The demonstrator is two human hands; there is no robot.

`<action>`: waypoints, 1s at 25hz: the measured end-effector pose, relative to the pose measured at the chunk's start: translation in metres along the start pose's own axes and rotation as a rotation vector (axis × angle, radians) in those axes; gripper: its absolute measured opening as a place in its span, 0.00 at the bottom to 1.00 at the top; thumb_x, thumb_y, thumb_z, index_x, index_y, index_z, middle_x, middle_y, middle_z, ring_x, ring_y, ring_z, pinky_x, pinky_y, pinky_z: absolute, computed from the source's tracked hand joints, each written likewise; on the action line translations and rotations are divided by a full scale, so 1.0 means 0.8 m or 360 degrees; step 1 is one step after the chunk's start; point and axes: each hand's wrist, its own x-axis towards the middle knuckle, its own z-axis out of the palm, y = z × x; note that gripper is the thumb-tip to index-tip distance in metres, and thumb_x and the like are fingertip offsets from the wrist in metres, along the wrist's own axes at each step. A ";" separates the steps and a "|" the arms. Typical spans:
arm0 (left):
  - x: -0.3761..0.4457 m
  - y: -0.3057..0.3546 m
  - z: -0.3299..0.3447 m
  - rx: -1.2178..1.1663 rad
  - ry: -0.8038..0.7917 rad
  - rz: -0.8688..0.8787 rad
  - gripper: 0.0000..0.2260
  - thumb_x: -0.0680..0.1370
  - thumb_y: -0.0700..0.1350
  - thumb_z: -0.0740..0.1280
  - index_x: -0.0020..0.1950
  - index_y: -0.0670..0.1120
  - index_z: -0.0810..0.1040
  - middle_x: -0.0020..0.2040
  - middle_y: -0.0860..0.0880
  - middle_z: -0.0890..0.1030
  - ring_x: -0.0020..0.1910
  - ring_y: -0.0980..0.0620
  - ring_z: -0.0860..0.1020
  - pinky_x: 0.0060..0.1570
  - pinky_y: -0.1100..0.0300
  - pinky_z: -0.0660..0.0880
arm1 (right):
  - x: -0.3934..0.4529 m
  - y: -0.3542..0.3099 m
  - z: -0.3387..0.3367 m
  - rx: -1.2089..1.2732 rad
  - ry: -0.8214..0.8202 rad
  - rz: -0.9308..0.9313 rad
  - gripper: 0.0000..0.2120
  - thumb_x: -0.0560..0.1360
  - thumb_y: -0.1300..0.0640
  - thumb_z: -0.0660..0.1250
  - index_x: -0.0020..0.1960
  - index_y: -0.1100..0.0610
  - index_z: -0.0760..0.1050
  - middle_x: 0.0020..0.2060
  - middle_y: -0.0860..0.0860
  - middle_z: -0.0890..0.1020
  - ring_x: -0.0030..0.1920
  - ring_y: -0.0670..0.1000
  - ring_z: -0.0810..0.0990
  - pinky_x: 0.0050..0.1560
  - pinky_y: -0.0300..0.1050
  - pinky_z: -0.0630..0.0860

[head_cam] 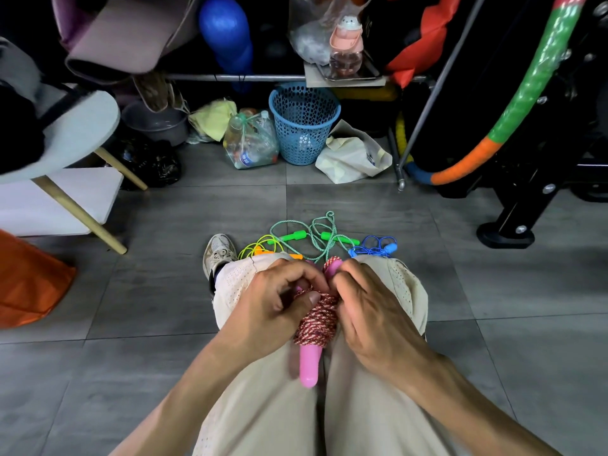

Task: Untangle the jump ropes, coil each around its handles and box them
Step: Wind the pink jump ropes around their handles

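A person sits with both hands over the lap, working on 1 red-and-white rope (pixel 316 319) that is wound in a thick coil around 2 pink handles (pixel 309 366). The left hand (pixel 276 307) has its fingers curled onto the upper part of the coil, thumb pressed against the windings; the right hand (pixel 368 311) pinches the rope near the top end of the handles. The bundle lies between the knees, above the tan trousers (pixel 368 406). On the grey tiled floor (pixel 164 373) beyond the knees lie 3 more ropes, loosely tangled side by side: 1 yellow-green rope (pixel 255 246) with orange handles on the left, 1 green rope (pixel 316 230) with 2 green handles in the middle, and 1 blue rope (pixel 375 246) on the right. 1 sneaker (pixel 218 255) shows beside them. Farther back stands 1 blue basket (pixel 302 123).
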 end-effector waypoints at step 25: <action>0.027 0.029 0.021 -0.0910 0.0078 -0.0651 0.37 0.63 0.41 0.77 0.69 0.51 0.66 0.51 0.43 0.84 0.53 0.41 0.82 0.57 0.45 0.78 | 0.043 0.015 -0.051 0.1068 0.0636 0.0593 0.08 0.71 0.66 0.72 0.44 0.58 0.74 0.39 0.50 0.81 0.43 0.50 0.81 0.46 0.40 0.76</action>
